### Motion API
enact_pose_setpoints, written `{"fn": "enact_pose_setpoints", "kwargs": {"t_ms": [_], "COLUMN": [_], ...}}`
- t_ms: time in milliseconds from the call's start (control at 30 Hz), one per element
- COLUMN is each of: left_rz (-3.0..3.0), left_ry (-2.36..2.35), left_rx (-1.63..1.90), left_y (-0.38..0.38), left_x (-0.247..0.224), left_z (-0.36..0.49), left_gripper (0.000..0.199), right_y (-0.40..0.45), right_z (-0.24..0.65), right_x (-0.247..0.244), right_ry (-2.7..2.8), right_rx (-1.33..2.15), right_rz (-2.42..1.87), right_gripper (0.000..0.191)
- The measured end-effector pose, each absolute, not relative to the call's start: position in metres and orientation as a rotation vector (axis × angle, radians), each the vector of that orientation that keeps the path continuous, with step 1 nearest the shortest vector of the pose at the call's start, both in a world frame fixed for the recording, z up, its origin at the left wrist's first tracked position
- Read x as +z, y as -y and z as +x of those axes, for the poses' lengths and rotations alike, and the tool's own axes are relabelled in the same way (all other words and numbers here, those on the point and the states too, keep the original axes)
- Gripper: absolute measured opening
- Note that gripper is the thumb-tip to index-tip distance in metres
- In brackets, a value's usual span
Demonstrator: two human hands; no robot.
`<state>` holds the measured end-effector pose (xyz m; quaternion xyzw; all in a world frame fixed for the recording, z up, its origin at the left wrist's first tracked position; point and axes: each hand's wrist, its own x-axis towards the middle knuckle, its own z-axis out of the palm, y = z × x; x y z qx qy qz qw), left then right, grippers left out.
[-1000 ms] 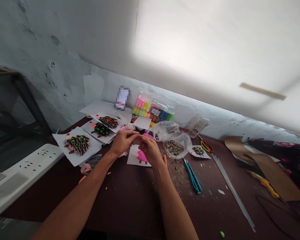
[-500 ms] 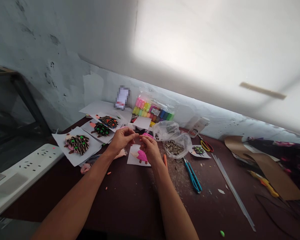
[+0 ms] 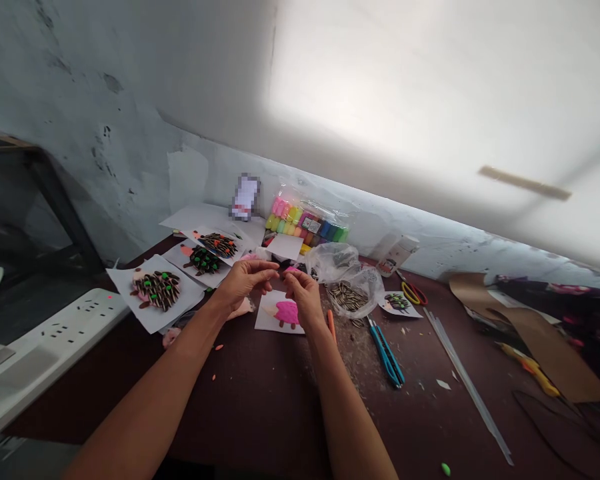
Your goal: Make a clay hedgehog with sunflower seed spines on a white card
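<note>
My left hand (image 3: 243, 283) and my right hand (image 3: 303, 298) hover close together over the dark table, their fingertips meeting around a small dark piece (image 3: 283, 265), perhaps a sunflower seed shell. My left fingers pinch it, while my right fingers sit beside it, and I cannot tell if they grip it. Below my hands lies a white card (image 3: 265, 319) bearing a pink clay hedgehog body (image 3: 287, 313). A scrap of pink clay (image 3: 293, 270) shows just behind my right fingers.
Clay-and-seed hedgehog cards (image 3: 156, 290) lie left, near a power strip (image 3: 70, 327). Behind are a bagged clay set (image 3: 305, 223) and a plastic bag of sunflower seeds (image 3: 350, 293). A blue craft knife (image 3: 386, 360), scissors (image 3: 413, 292) and brown paper (image 3: 545, 353) lie right.
My hands have drawn slightly apart and risen, and the pink hedgehog card now shows more fully below them. The dark piece is more visible between my fingertips.
</note>
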<state>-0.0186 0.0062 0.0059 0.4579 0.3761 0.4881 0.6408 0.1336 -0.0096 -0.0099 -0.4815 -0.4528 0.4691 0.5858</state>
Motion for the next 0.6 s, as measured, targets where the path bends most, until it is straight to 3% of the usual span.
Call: {"fn": "enact_pose_setpoints", "kwargs": {"t_ms": [600], "left_rz": [1.185], "left_ry": [-0.921], "left_rx": [1.021], "left_y": [-0.002], "left_x": [0.009], "left_z": [-0.015], "left_gripper": [0.048], "right_y": [0.025], "right_z": [0.131], "right_x": [-0.006], "right_ry": [1.204], "right_rx": [1.016], "right_rz": [-1.135], "right_gripper": [0.041]}}
